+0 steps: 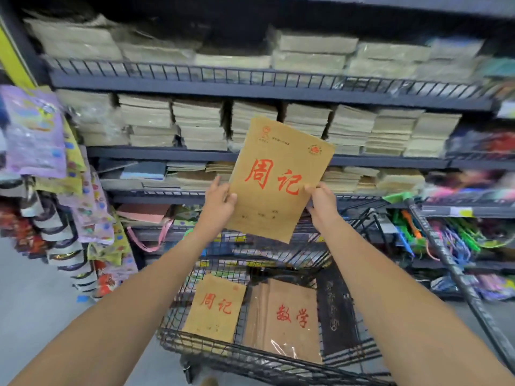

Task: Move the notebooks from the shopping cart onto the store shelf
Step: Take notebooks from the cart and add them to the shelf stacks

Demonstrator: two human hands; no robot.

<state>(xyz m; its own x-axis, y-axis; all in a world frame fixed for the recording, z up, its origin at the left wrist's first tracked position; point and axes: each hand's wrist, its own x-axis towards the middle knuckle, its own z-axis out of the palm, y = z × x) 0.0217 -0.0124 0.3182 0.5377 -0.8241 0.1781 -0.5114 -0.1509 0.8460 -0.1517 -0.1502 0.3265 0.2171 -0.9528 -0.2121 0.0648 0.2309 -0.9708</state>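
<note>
Brown notebook (280, 176): gripped at its side edges by left hand (220, 201) and right hand (320, 203), raised before the shelf (167, 154). Cart (250, 356) below held other notebooks (214, 305).

Held notebook (278, 179) between left hand (220, 203) and right hand (320, 203), before shelf (250, 90) stacks (200, 123), above shopping cart (211, 353). In cart: loose notebook (214, 307) left, wrapped pack (284, 319) just right. Hanging packets (36, 135) left of shelf.

light: bright, even | shadows: dark shelf recesses | blur: soft at edges | distortion: wide-angle bowing
</note>
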